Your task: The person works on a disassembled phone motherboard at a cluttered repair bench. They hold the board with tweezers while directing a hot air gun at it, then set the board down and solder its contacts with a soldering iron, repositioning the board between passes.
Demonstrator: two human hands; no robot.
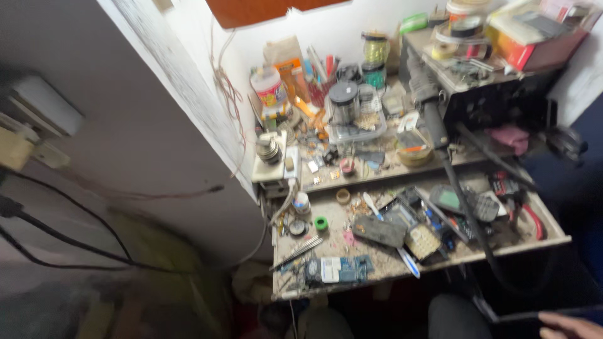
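Only one hand shows: fingers of my right hand (568, 325) at the bottom right corner, resting low by my dark trouser leg (458, 317), apart from the bench, with nothing seen in them. My left hand is out of view. Ahead stands a cluttered wooden workbench (339, 213) with a pulled-out lower shelf. On it lie a green-screen multimeter (463, 202), a circuit board (339, 269), a dark flat case (379, 231), a small green ring (321, 223) and red-handled pliers (532, 220).
A black box unit (496, 94) with tape rolls on top stands at the back right, a thick black cable (461, 194) running down from it. Jars and bottles (271, 91) crowd the back. A white wall (144, 125) with loose wires fills the left.
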